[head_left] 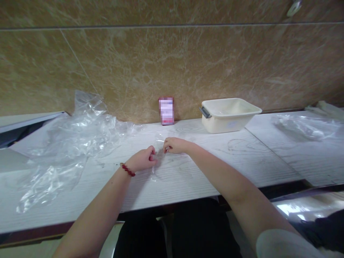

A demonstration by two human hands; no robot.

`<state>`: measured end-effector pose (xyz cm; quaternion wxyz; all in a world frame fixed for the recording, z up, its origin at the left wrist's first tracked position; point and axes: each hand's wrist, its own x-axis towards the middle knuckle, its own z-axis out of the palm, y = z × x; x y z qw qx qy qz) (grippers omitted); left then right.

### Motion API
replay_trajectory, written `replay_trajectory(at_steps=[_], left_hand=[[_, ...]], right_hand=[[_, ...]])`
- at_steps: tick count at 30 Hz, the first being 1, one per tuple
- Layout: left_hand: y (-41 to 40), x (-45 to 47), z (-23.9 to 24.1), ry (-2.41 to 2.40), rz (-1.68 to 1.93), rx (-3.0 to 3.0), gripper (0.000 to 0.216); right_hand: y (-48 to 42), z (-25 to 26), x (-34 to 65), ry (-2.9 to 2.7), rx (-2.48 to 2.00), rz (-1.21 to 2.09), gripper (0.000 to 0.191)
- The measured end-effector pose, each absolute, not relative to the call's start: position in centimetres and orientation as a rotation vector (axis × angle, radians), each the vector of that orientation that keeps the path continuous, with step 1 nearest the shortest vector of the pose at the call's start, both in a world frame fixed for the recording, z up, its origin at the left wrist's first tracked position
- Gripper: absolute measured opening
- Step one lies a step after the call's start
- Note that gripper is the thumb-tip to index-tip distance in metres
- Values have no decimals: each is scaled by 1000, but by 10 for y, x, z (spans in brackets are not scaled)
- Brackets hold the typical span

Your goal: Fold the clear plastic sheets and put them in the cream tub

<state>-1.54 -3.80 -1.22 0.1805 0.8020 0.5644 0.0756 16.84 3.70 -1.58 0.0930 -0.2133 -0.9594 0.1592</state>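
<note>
Between my two hands a small clear plastic bag (160, 154) is stretched just above the white wood-grain table (193, 182). My left hand (143, 158), with a red bead bracelet (127, 169) at the wrist, pinches the bag's left side with curled fingers. On the other side my right hand (176, 145) has its fingertips closed on the bag's upper right part. The film is see-through, so its exact outline and any contents are hard to make out.
A heap of clear plastic bags (88, 132) spreads over the left, partly over a box (34, 132). By the marble wall stand a blurred upright card (167, 111) and a cream plastic bin (228, 120). More clear plastic (309, 127) lies far right.
</note>
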Motion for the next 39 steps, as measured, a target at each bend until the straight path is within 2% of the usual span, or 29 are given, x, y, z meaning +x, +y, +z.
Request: replay_trajectory(at_steps=[4,10,14,19,28,39], left_hand=[[-40,-13,-14,1606,111,2307,15],[-43,-18,-4,1449,68,2234,10],[-37,-27,0,1447,167,2140,22],[-20,-31,-17,1461,396,2453,35],[-17,-32,-34,1563,81,2499,48],[-22,-34,-26,1590,-144,2405,77]], right_hand=[[37,-16,169,-2845,-651,486,29],[39,-17,170,-2838,-649,504,24],[40,-18,171,-2828,-675,506,23],[40,-17,171,-2839,-661,515,24],[44,-15,177,-2886,-674,529,24],[51,-16,206,-2995,-775,432,40]])
